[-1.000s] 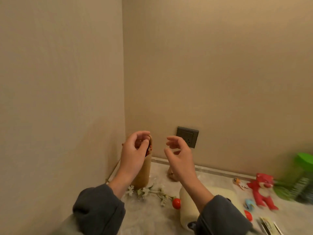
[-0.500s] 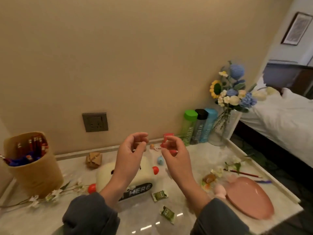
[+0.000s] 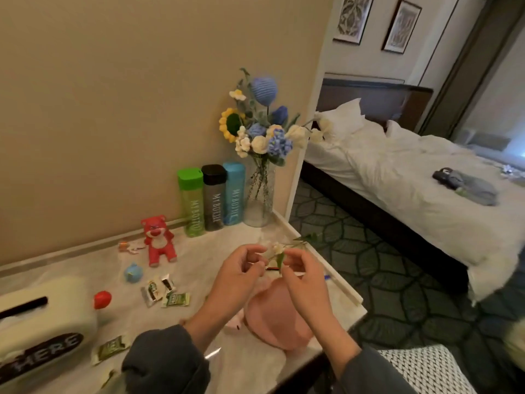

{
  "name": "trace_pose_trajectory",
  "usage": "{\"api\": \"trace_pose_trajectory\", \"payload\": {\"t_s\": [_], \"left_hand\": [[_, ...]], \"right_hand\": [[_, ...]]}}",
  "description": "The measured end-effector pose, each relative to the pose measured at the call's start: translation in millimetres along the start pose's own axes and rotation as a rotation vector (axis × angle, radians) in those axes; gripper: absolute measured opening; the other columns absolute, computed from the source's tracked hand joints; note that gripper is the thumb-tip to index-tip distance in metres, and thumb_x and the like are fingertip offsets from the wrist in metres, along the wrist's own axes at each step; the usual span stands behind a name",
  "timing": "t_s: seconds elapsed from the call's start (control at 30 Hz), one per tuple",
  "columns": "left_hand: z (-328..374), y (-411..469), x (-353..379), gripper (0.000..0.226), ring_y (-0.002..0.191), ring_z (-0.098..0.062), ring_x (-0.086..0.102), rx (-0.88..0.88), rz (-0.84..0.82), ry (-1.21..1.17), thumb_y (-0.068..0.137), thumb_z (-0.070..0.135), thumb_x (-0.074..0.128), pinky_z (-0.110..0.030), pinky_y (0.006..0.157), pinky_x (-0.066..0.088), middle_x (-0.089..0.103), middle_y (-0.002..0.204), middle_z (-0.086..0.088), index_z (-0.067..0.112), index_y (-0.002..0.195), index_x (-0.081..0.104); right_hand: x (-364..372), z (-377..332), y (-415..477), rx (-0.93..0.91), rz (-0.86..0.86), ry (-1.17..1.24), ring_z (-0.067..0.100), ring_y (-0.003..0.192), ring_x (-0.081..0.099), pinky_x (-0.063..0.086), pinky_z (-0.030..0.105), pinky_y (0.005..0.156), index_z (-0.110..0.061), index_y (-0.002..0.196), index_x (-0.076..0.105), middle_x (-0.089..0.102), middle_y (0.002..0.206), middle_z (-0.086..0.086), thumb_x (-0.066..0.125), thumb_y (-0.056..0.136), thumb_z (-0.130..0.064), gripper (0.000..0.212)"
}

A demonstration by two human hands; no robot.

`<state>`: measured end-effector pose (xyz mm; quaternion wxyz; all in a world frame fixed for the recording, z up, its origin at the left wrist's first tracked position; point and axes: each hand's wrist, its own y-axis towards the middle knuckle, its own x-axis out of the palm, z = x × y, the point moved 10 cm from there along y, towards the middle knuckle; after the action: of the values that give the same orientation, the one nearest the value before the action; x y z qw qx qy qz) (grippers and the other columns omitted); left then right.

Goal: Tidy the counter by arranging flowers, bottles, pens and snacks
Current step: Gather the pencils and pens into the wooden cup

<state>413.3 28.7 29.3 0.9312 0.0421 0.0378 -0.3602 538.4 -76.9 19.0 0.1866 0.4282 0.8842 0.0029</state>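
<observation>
Low in the middle of the frame, both hands hover over the right end of the marble desk point(image 3: 199, 260), above a pink plate point(image 3: 279, 322). Between them is a white flower sprig point(image 3: 277, 249), its stem running up and right toward the desk edge. The right grip point(image 3: 302, 275) has thumb and forefinger curled in on the sprig's green leaf, apparently pinching it. The left grip point(image 3: 241, 270) is curled too, its fingertips just beside the blossom; blur hides whether they touch it. A short piece of a red pen point(image 3: 273, 268) shows in the gap under the hands. At the back wall, centre frame, a green bottle point(image 3: 191, 203), a black bottle point(image 3: 213, 197) and a blue bottle point(image 3: 234, 191) stand upright side by side, with a glass vase point(image 3: 260, 200) of crochet flowers point(image 3: 258, 126) just right of them. Left of the bottles sits a red bear toy point(image 3: 157, 240). Green snack packets point(image 3: 167, 292) lie scattered centre-left, another packet point(image 3: 109, 348) lower down, beside a cream tissue box point(image 3: 42, 317) at the left edge. A bed point(image 3: 397, 172) fills the right side.
</observation>
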Motion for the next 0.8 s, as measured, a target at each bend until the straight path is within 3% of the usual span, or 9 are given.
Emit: {"api": "trace_pose_trajectory", "payload": {"t_s": [0.07,0.2,0.27,0.37,0.47,0.6,0.73,0.8], "left_hand": [[-10.0,11.2,28.5,0.028,0.096,-0.014,0.062,-0.026,-0.027,0.038,0.09,0.006,0.058,-0.025,0.084,0.051,0.067,0.1,0.001,0.028,0.106,0.061],[-32.0,30.5,81.6,0.03,0.1,-0.005,0.06,-0.055,-0.078,0.173,0.089,0.008,0.06,-0.01,0.081,0.046,0.065,0.101,0.008,0.035,0.103,0.059],[-45.5,37.0,98.2,0.031,0.101,0.006,0.055,-0.084,-0.099,0.255,0.089,0.012,0.059,-0.004,0.074,0.043,0.061,0.108,0.017,0.038,0.107,0.059],[-58.3,48.7,110.9,0.032,0.088,0.021,0.049,-0.093,-0.102,0.415,0.089,0.019,0.058,-0.001,0.067,0.037,0.053,0.106,0.029,0.041,0.112,0.059],[-69.0,63.0,122.5,0.036,0.102,0.009,0.049,-0.061,-0.137,0.594,0.089,0.024,0.059,-0.011,0.084,0.036,0.054,0.119,0.023,0.039,0.122,0.056],[-88.1,84.2,137.4,0.043,0.124,-0.005,0.045,-0.012,-0.176,0.766,0.088,0.026,0.058,-0.017,0.099,0.03,0.051,0.133,0.014,0.035,0.13,0.052],[-91.4,99.3,147.4,0.047,0.124,-0.012,0.044,0.102,-0.189,0.894,0.084,0.025,0.059,-0.023,0.102,0.031,0.052,0.131,0.009,0.029,0.13,0.052],[-100.4,101.5,149.5,0.051,0.122,-0.014,0.044,0.087,-0.196,0.965,0.083,0.028,0.059,-0.026,0.102,0.034,0.051,0.13,0.007,0.029,0.133,0.048]], "right_hand": [[-16.7,19.2,14.5,0.019,-0.017,-0.044,-0.008,0.091,0.059,0.046,0.014,0.076,-0.042,0.096,0.059,0.065,0.097,-0.017,0.062,0.084,-0.006,0.038],[-42.8,72.4,45.3,0.086,-0.109,-0.196,0.002,0.101,0.058,0.04,0.007,0.073,-0.034,0.104,0.059,0.062,0.101,-0.019,0.059,0.086,-0.007,0.034],[-47.1,96.8,55.3,0.11,-0.176,-0.302,0.005,0.11,0.056,0.037,0.006,0.08,-0.029,0.115,0.06,0.06,0.109,-0.017,0.058,0.087,-0.008,0.035],[-47.0,123.0,66.3,0.125,-0.274,-0.471,0.011,0.124,0.049,0.039,0.019,0.097,-0.026,0.131,0.056,0.057,0.129,-0.008,0.056,0.087,-0.013,0.045],[-42.4,133.1,73.7,0.09,-0.346,-0.57,0.013,0.13,0.045,0.038,0.027,0.104,-0.028,0.139,0.048,0.052,0.138,-0.004,0.055,0.085,-0.018,0.055],[-36.4,132.1,87.5,-0.053,-0.368,-0.712,0.015,0.125,0.045,0.047,0.033,0.093,-0.034,0.141,0.042,0.051,0.134,-0.008,0.056,0.086,-0.022,0.059],[-24.4,129.0,99.1,-0.17,-0.459,-0.846,0.019,0.106,0.049,0.051,0.038,0.077,-0.034,0.119,0.057,0.061,0.108,-0.007,0.056,0.083,-0.019,0.039],[-22.2,130.0,102.9,-0.206,-0.491,-0.874,0.019,0.104,0.047,0.051,0.038,0.077,-0.03,0.111,0.062,0.06,0.106,-0.006,0.054,0.084,-0.019,0.03]]}}
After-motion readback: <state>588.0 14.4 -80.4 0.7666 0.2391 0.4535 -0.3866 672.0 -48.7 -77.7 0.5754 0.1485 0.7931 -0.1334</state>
